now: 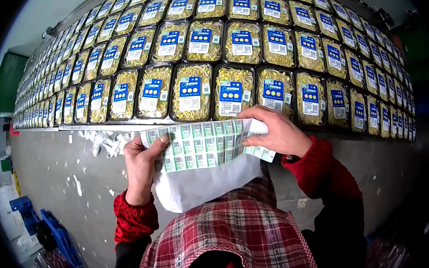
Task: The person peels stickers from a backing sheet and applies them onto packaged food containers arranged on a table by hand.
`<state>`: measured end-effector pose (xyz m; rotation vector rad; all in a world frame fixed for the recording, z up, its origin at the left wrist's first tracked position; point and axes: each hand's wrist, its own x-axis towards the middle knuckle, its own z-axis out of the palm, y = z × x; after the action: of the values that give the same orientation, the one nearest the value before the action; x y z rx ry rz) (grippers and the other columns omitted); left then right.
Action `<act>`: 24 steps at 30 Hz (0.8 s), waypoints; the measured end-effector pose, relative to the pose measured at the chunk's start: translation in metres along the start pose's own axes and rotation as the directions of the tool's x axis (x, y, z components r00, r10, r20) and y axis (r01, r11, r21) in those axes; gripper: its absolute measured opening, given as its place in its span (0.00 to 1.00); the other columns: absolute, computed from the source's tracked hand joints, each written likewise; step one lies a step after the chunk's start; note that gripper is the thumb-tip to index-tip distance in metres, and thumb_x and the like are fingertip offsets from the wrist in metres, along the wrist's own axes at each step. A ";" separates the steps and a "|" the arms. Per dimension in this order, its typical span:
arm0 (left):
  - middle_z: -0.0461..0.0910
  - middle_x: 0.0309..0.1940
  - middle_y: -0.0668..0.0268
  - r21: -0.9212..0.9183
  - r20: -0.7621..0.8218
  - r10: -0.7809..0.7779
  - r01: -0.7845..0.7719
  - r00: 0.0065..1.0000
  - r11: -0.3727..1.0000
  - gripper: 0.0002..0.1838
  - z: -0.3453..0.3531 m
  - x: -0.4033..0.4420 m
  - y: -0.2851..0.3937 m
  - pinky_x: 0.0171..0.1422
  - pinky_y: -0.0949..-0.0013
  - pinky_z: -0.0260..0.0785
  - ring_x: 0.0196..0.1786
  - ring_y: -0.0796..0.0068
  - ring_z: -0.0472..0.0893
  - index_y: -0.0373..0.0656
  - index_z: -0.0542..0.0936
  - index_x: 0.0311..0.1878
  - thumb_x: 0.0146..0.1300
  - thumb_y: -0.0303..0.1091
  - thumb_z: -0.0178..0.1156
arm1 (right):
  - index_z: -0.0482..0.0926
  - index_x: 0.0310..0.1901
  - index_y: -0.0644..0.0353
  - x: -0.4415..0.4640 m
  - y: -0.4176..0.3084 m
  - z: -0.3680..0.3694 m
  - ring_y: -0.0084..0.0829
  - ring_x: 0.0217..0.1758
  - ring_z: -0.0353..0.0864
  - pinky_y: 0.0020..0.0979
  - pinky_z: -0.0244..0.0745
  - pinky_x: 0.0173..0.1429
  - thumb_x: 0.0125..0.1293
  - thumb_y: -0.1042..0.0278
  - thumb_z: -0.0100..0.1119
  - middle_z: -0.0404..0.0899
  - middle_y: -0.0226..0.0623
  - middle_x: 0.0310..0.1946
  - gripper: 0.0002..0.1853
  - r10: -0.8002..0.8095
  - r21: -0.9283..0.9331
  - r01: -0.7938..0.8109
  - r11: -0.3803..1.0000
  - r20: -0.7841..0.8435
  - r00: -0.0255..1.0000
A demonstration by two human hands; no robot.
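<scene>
long table (91, 127): rows of labelled sprout trays (193, 89); grey floor (90, 207): white scraps (96, 146).

White Chinese characters, too small to read surely, head the blue-and-white rectangular label (231, 92) on a black plastic tray of yellow sprouts (234, 74) in the front row; below them come three yellow circles and a QR code. A small green-and-white square sticker (246, 96) beside it bears another code. The white paper sheet of green-and-white stickers (201, 145) repeats QR codes in rows, its fine print illegible.
</scene>
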<state>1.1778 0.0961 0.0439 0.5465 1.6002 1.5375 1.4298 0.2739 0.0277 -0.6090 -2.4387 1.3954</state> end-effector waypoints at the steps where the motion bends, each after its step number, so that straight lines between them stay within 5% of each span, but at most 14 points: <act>1: 0.84 0.30 0.64 0.031 0.005 0.013 -0.013 1.000 0.999 0.08 0.010 -0.002 0.002 0.36 0.78 0.70 0.29 0.83 0.78 0.34 0.83 0.37 0.55 0.26 0.68 | 0.75 0.52 0.65 -0.005 0.004 -0.007 0.29 0.50 0.79 0.32 0.72 0.55 0.54 0.70 0.68 0.80 0.42 0.44 0.23 0.059 0.038 -0.060 0.997 0.025 0.998; 4: 0.83 0.29 0.66 0.133 0.000 0.038 -0.038 0.999 0.990 0.08 0.041 -0.002 0.007 0.35 0.78 0.68 0.28 0.85 0.77 0.35 0.83 0.37 0.54 0.27 0.69 | 0.77 0.47 0.66 -0.029 0.015 -0.044 0.27 0.44 0.81 0.29 0.74 0.52 0.55 0.72 0.66 0.81 0.39 0.40 0.17 0.229 0.243 -0.230 0.943 0.031 0.973; 5: 0.83 0.27 0.68 0.201 0.002 0.042 -0.042 0.999 0.979 0.09 0.053 -0.002 0.009 0.34 0.79 0.67 0.28 0.86 0.75 0.35 0.83 0.36 0.53 0.27 0.70 | 0.79 0.43 0.66 -0.038 0.029 -0.053 0.24 0.41 0.81 0.27 0.75 0.49 0.57 0.74 0.64 0.82 0.37 0.36 0.12 0.177 0.344 -0.160 0.925 -0.020 0.984; 9: 0.81 0.23 0.72 0.213 -0.018 0.100 -0.094 0.995 0.972 0.07 0.120 0.003 0.010 0.31 0.81 0.63 0.25 0.88 0.71 0.36 0.84 0.34 0.53 0.28 0.70 | 0.78 0.44 0.66 -0.069 0.050 -0.110 0.27 0.41 0.82 0.29 0.75 0.47 0.58 0.73 0.64 0.82 0.39 0.37 0.13 0.277 0.339 -0.306 0.890 0.133 0.952; 11: 0.78 0.21 0.75 0.302 0.038 0.165 -0.169 0.985 0.938 0.06 0.152 0.008 0.009 0.30 0.81 0.61 0.25 0.89 0.69 0.37 0.82 0.29 0.53 0.26 0.70 | 0.76 0.47 0.65 -0.077 0.061 -0.131 0.32 0.38 0.82 0.30 0.75 0.45 0.57 0.73 0.64 0.82 0.39 0.34 0.16 0.168 0.087 -0.166 0.982 -0.018 0.986; 14: 0.76 0.20 0.77 0.257 0.137 0.202 -0.231 0.970 0.938 0.06 0.201 0.015 0.009 0.29 0.82 0.60 0.24 0.90 0.68 0.37 0.80 0.27 0.52 0.24 0.70 | 0.74 0.51 0.66 -0.075 0.066 -0.157 0.32 0.38 0.81 0.30 0.75 0.45 0.53 0.75 0.66 0.81 0.41 0.37 0.22 0.083 0.086 -0.078 0.993 -0.056 0.995; 22: 0.79 0.21 0.74 0.353 0.116 0.121 -0.155 0.986 0.923 0.05 0.236 0.019 0.005 0.29 0.81 0.61 0.24 0.90 0.69 0.37 0.83 0.31 0.52 0.25 0.70 | 0.76 0.49 0.66 -0.095 0.092 -0.172 0.32 0.42 0.82 0.30 0.77 0.45 0.54 0.75 0.66 0.82 0.41 0.40 0.19 0.199 0.114 -0.199 0.973 0.015 0.980; 24: 0.79 0.22 0.74 0.377 0.128 0.100 -0.141 0.987 0.915 0.05 0.244 0.022 0.011 0.29 0.81 0.61 0.25 0.90 0.70 0.36 0.83 0.31 0.53 0.25 0.70 | 0.76 0.48 0.66 -0.088 0.094 -0.165 0.34 0.43 0.81 0.33 0.76 0.46 0.55 0.72 0.66 0.79 0.43 0.43 0.18 0.020 0.103 -0.013 0.995 -0.061 0.998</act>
<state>1.3568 0.2614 0.0717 0.9435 1.8244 1.2561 1.5980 0.3985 0.0271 -0.6395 -2.3028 1.4755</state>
